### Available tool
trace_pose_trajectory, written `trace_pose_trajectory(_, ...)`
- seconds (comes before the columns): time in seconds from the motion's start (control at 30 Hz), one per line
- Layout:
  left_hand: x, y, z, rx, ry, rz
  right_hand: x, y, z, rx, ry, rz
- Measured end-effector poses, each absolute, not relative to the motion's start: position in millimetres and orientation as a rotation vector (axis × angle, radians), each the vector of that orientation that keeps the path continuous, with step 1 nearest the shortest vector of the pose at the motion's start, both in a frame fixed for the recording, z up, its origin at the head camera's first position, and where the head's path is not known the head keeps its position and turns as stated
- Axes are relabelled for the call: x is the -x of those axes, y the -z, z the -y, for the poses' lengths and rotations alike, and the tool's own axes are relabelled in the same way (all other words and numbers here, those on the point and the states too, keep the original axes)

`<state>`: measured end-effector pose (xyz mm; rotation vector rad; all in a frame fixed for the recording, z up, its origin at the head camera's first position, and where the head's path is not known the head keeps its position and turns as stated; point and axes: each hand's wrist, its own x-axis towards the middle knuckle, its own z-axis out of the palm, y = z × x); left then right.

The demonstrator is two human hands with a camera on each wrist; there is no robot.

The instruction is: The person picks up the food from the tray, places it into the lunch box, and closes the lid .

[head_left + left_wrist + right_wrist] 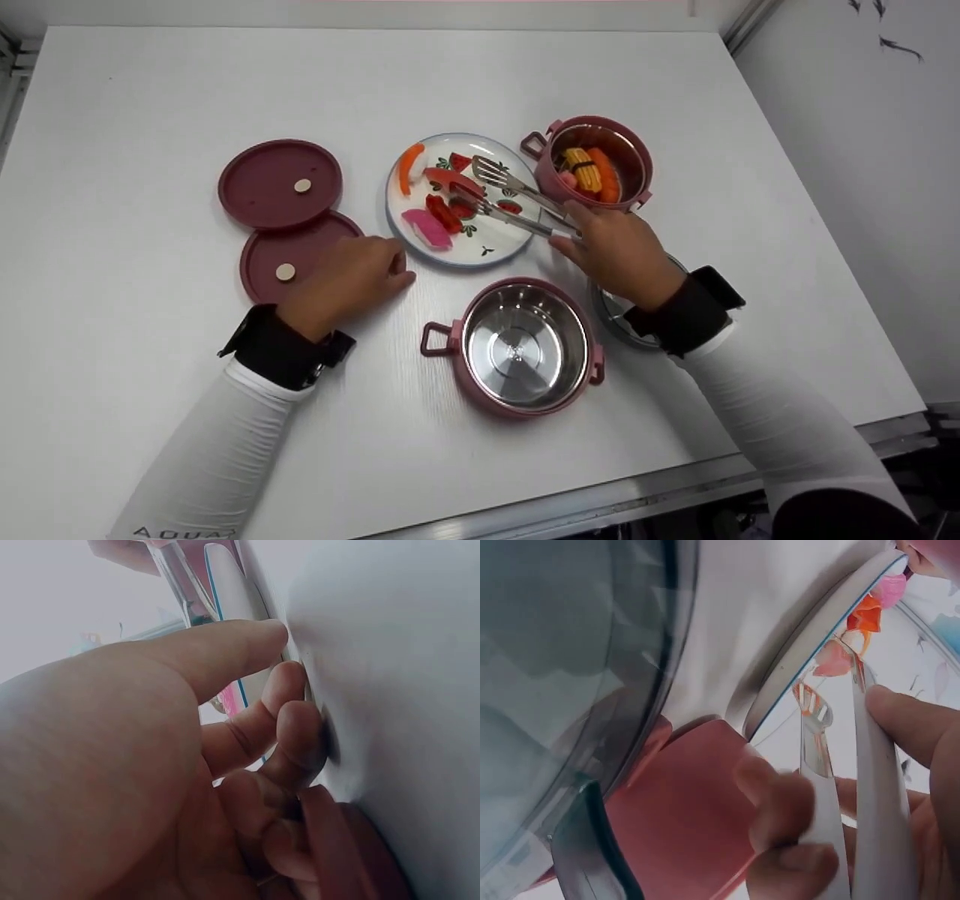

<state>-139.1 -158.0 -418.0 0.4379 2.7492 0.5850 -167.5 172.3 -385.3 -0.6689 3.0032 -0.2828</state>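
My right hand [622, 251] holds metal serving tongs [517, 187] with a slotted end over the white plate [502, 244]. The tong arms stand apart, tips beside a salmon-coloured toy piece [450, 180]. In the right wrist view, thumb and fingers lie along the tongs' pale handles [881, 802]. Also on the plate lie an orange-and-white piece [409, 169], a red piece [444, 214] and a pink piece [427, 229]. My left hand [352, 281] rests at the lower maroon lid [259, 262], left of the plate, its fingers loosely curled and holding nothing.
Behind my right hand, a pink pot [551, 176] contains toy food, including a yellow piece [583, 169] and an orange one [605, 176]. A steel-lined pink pot [517, 352] stands in front. A round glass-like item [637, 334] lies partly under my right wrist. Another maroon lid [262, 184] overlaps the lower one.
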Motion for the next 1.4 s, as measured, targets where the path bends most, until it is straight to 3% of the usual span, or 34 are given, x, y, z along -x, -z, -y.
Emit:
trace_pose_trajectory(1.0,144,418,155,-0.434,-0.568,-2.769,168,396,-176,0.689,0.342,-3.074)
trace_pose_trajectory(1.4,145,415,157,-0.445,-0.585,-2.764,129,384,-216,0.937,0.406,-3.233)
